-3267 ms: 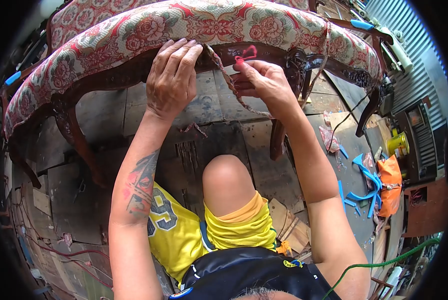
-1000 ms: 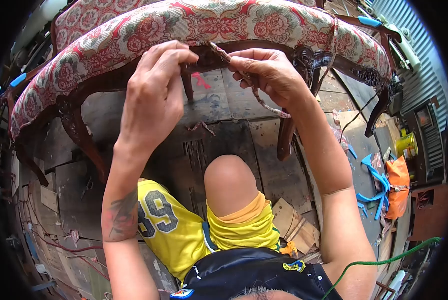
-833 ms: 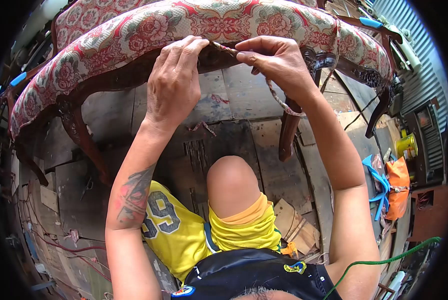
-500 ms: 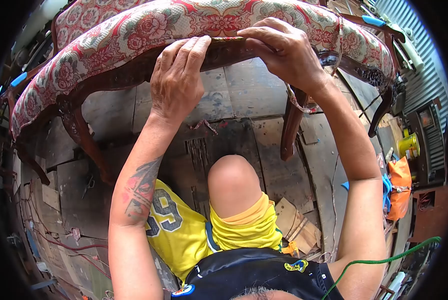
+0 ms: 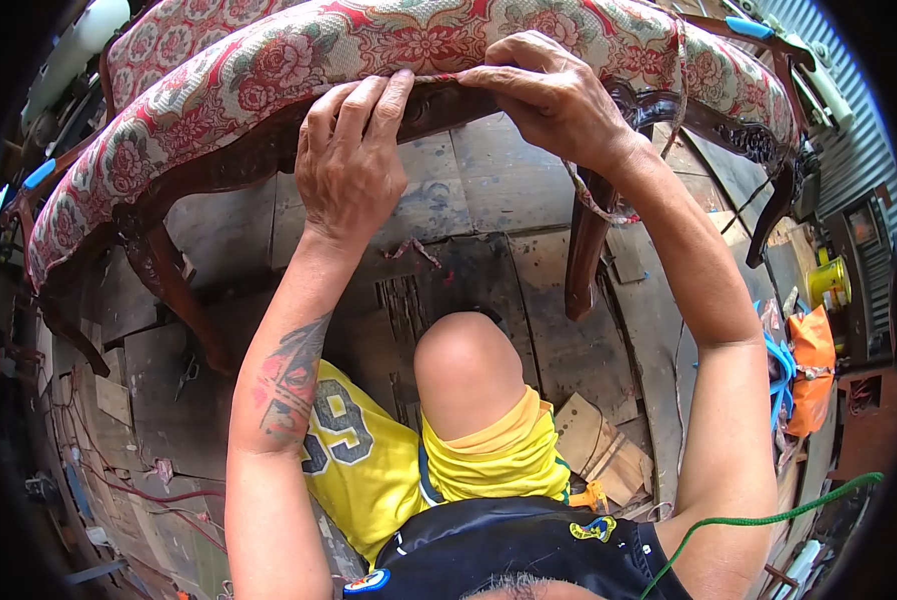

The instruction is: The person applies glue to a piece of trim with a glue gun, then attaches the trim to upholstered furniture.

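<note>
A floral upholstered sofa (image 5: 319, 55) with a dark carved wooden rail (image 5: 439, 115) spans the top of the head view. Along the seam between fabric and wood runs a thin strip of fabric piping (image 5: 431, 78). My left hand (image 5: 354, 150) presses its fingertips on the piping at the seat edge, thumb hidden. A short way to the right, my right hand (image 5: 559, 105) pinches the piping between thumb and forefinger. A loose length of piping (image 5: 594, 207) loops below the right wrist, and another part (image 5: 682, 80) hangs over the seat front.
Carved sofa legs (image 5: 585, 260) stand on the wooden floor (image 5: 489, 190). Scissors (image 5: 187, 378) lie on the left, wood scraps (image 5: 604, 455) by my knee (image 5: 469, 370). On the right are an orange bag (image 5: 812, 370) and a yellow can (image 5: 829, 285). A green cord (image 5: 769, 522) crosses my right arm.
My right hand has shifted slightly left and down along the seat edge, closer to the left hand. More of the piping shows between them. The left hand stays nearly in place.
</note>
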`<state>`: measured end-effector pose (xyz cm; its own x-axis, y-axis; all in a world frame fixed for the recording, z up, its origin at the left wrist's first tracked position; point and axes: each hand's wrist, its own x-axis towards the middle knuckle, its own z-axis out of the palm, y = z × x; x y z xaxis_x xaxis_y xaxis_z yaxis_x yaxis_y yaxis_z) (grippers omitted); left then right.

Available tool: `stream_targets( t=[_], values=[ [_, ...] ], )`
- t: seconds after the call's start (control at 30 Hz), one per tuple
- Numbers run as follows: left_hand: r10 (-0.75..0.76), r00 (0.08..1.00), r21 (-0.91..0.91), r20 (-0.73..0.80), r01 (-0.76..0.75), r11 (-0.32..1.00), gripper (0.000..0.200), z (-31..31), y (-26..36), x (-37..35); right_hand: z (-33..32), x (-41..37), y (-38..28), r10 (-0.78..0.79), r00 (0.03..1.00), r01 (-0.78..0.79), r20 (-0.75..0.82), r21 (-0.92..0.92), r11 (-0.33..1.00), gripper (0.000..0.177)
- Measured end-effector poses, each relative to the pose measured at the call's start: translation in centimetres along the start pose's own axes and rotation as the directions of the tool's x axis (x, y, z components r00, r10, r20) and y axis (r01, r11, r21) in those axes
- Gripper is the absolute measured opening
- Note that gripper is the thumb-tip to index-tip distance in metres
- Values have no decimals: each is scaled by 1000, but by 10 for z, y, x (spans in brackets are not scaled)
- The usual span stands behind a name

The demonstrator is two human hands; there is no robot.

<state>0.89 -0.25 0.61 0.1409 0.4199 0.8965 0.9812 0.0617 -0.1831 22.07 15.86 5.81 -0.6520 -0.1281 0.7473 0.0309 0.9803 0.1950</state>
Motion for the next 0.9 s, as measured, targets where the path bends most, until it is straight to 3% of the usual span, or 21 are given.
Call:
stream_targets(
  t=[0.23, 0.6, 0.9],
  values=[
    [61, 998, 18, 9, -61, 998, 56, -1, -4, -4, 1, -4, 2, -40, 999, 42, 29, -69, 997, 52],
    [170, 985, 104, 33, -172, 980, 57, 1, -1, -1, 2, -5, -1, -63, 998, 63, 13, -25, 998, 49],
    [141, 990, 94, 26, -143, 985, 53, 4, 4, -1, -1, -3, 1, -72, 997, 72, 10, 4, 997, 49]
  ],
)
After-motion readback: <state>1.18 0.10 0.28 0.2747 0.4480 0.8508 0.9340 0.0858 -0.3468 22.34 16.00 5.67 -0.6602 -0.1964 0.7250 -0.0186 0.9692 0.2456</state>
